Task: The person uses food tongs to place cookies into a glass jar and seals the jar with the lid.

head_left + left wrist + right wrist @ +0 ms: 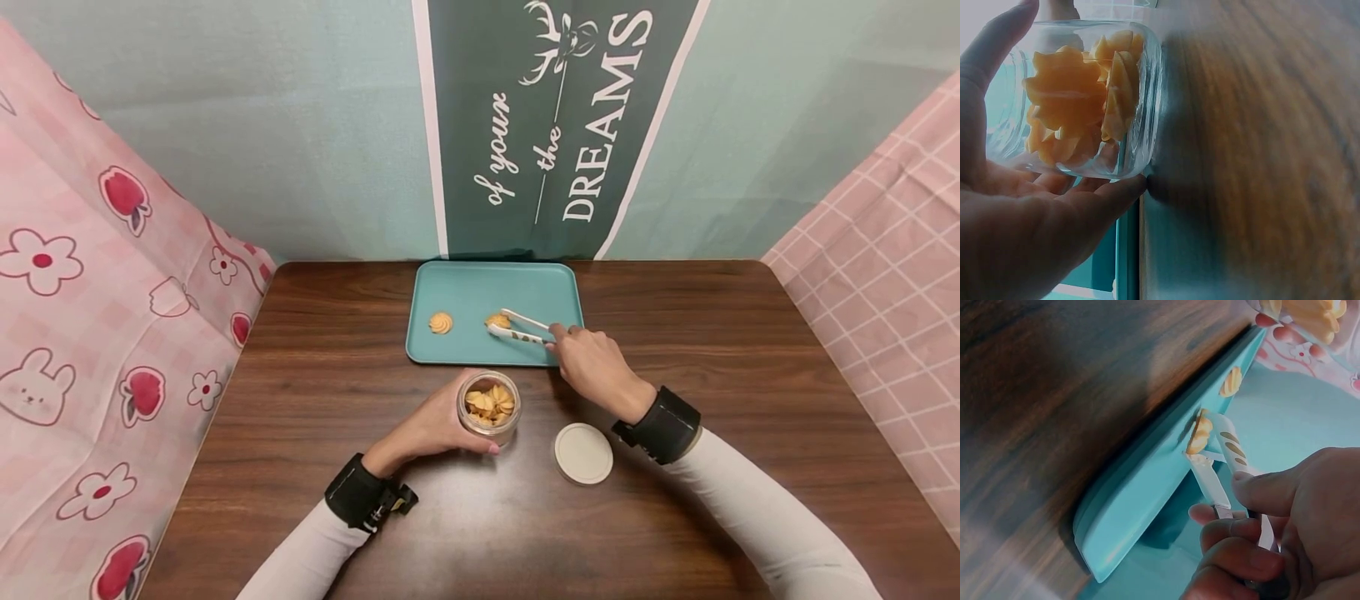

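Observation:
My left hand (435, 425) wraps round a clear glass jar (490, 407) of orange swirl cookies standing on the brown table; the jar (1079, 100) fills the left wrist view. My right hand (592, 362) grips white tongs (522, 327) over the teal tray (465, 287). The tongs' tips (1207, 465) sit around a cookie (497, 320) that lies on the tray (1141, 494). A second cookie (441, 322) lies farther left on the tray, and shows as a small cookie (1230, 381) in the right wrist view.
The jar's white lid (583, 452) lies flat on the table right of the jar, under my right forearm. Pink patterned cloth hangs on both sides, and a green banner on the back wall.

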`<state>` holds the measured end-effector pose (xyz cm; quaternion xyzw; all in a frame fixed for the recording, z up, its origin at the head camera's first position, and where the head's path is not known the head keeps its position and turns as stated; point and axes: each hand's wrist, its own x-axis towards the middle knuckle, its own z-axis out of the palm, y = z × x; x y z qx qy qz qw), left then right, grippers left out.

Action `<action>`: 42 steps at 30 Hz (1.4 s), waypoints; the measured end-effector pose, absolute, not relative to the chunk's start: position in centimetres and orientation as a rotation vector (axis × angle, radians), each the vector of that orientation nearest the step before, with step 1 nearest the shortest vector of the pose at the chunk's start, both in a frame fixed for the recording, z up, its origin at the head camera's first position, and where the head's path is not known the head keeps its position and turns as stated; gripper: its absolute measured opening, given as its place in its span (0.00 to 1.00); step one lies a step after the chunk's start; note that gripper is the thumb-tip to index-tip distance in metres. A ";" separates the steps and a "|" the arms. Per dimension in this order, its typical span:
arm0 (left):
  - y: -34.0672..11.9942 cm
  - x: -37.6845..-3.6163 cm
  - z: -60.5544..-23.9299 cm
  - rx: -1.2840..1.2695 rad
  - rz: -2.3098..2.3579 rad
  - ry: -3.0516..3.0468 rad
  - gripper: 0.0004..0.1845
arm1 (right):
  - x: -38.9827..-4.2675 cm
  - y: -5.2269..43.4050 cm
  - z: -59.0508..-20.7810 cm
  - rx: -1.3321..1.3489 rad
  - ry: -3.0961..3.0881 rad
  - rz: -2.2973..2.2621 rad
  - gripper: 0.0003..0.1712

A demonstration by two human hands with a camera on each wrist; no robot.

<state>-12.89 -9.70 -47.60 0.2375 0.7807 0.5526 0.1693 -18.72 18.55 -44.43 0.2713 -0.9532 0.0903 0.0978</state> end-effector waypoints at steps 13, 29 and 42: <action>-9.7 -12.8 -47.2 0.689 1.580 2.214 0.51 | -18.2 18.9 -43.6 0.819 -2.806 0.268 0.10; -9.8 -12.8 -47.4 0.686 1.561 2.229 0.51 | -17.4 19.2 -42.4 0.818 -2.779 0.274 0.11; -9.8 -12.7 -47.3 0.680 1.581 2.203 0.51 | -15.9 19.6 -41.0 0.842 -2.719 0.278 0.17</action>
